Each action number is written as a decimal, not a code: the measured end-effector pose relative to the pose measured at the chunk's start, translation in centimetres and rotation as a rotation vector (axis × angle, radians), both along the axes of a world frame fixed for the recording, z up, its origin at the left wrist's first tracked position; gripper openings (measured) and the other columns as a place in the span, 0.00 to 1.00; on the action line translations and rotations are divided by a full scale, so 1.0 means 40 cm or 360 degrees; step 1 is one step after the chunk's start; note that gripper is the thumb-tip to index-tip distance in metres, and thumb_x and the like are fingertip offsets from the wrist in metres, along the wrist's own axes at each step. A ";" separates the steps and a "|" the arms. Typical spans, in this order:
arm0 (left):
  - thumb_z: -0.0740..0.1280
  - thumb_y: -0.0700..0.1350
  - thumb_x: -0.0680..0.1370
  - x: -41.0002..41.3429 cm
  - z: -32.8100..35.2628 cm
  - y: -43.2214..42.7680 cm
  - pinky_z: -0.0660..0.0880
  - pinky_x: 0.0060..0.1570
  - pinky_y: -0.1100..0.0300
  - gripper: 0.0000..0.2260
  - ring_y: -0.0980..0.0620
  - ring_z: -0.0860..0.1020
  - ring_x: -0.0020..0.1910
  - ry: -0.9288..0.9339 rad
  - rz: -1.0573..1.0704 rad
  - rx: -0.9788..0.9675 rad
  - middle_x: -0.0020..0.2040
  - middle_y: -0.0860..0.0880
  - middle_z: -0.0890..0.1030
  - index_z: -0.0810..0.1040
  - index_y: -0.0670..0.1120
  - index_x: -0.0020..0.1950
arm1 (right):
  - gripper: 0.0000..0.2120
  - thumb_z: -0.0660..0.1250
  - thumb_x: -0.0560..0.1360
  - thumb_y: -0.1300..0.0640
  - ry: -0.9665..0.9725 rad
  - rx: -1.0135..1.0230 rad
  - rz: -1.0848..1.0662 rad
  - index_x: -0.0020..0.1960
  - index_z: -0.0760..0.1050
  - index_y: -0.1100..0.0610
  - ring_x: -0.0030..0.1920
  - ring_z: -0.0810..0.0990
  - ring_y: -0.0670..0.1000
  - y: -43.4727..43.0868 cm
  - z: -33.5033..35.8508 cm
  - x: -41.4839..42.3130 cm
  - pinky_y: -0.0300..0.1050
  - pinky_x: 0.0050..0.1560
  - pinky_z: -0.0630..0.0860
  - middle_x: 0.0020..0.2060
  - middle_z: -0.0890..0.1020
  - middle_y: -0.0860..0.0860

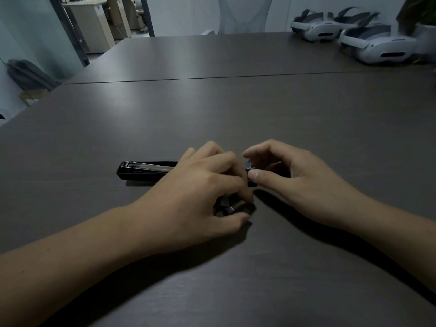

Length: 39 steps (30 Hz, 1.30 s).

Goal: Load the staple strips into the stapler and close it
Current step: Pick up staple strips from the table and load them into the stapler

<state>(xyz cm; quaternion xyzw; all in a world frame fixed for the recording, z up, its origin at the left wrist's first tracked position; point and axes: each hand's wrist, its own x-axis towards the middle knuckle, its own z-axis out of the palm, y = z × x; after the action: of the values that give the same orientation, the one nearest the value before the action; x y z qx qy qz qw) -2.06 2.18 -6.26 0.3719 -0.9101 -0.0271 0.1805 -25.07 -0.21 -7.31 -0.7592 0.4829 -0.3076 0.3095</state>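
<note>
A black stapler lies open on the dark table, its shiny metal staple channel facing up and pointing left. My left hand lies over the stapler's right part, with thumb and fingers curled around several small grey staple strips on the table. My right hand pinches a short staple strip between thumb and forefinger, just right of the left hand's knuckles. The stapler's right end is hidden by both hands.
Three white headsets sit at the table's far right corner beside a plant pot. A seam runs across the table behind my hands. A chair back stands beyond the far edge.
</note>
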 end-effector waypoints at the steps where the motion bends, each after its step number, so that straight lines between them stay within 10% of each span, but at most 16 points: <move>1: 0.71 0.62 0.76 0.001 -0.002 0.000 0.72 0.52 0.52 0.11 0.55 0.71 0.59 -0.0028 -0.0007 0.0003 0.57 0.62 0.77 0.85 0.61 0.54 | 0.12 0.72 0.79 0.51 0.0004 0.0000 -0.0003 0.62 0.81 0.45 0.55 0.84 0.39 0.000 0.001 0.001 0.31 0.57 0.77 0.54 0.86 0.42; 11: 0.74 0.60 0.77 0.000 -0.014 -0.007 0.74 0.53 0.50 0.07 0.57 0.73 0.57 0.0048 -0.0104 0.0032 0.55 0.63 0.79 0.85 0.61 0.52 | 0.12 0.72 0.80 0.52 0.0013 0.0018 -0.0020 0.62 0.81 0.45 0.55 0.84 0.39 0.008 0.007 0.003 0.30 0.56 0.77 0.54 0.85 0.42; 19: 0.77 0.51 0.77 0.008 0.016 -0.004 0.74 0.55 0.61 0.05 0.52 0.79 0.54 0.0590 0.0102 -0.0142 0.52 0.56 0.82 0.88 0.52 0.51 | 0.02 0.73 0.81 0.54 -0.0328 0.0018 -0.0026 0.52 0.82 0.52 0.46 0.87 0.51 0.016 0.016 0.003 0.52 0.53 0.83 0.45 0.87 0.48; 24: 0.76 0.51 0.77 0.005 0.020 0.001 0.76 0.57 0.58 0.06 0.49 0.82 0.56 0.0861 0.0191 -0.0125 0.53 0.55 0.81 0.88 0.52 0.52 | 0.06 0.69 0.78 0.54 -0.0567 0.0127 0.0209 0.48 0.85 0.52 0.57 0.84 0.58 0.024 0.020 0.005 0.45 0.61 0.78 0.53 0.85 0.52; 31: 0.78 0.49 0.77 0.007 0.014 -0.001 0.76 0.56 0.56 0.06 0.48 0.82 0.55 0.0858 0.0131 -0.0178 0.54 0.53 0.82 0.88 0.50 0.53 | 0.08 0.71 0.79 0.58 -0.0834 0.0349 0.0323 0.54 0.87 0.56 0.67 0.79 0.66 0.017 0.005 -0.002 0.64 0.74 0.72 0.61 0.86 0.55; 39: 0.78 0.48 0.78 0.007 0.015 -0.002 0.76 0.56 0.56 0.06 0.48 0.82 0.54 0.0858 0.0091 -0.0220 0.53 0.51 0.82 0.88 0.49 0.53 | 0.09 0.71 0.77 0.60 -0.0976 0.0545 0.0361 0.54 0.87 0.60 0.69 0.82 0.58 0.015 0.006 0.004 0.53 0.75 0.71 0.63 0.86 0.57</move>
<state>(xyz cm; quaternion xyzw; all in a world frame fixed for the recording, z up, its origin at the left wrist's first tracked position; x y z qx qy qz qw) -1.79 2.08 -5.66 0.3637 -0.8181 -0.0578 0.4417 -24.90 0.40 -7.08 -0.6176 0.3247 -0.3993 0.5947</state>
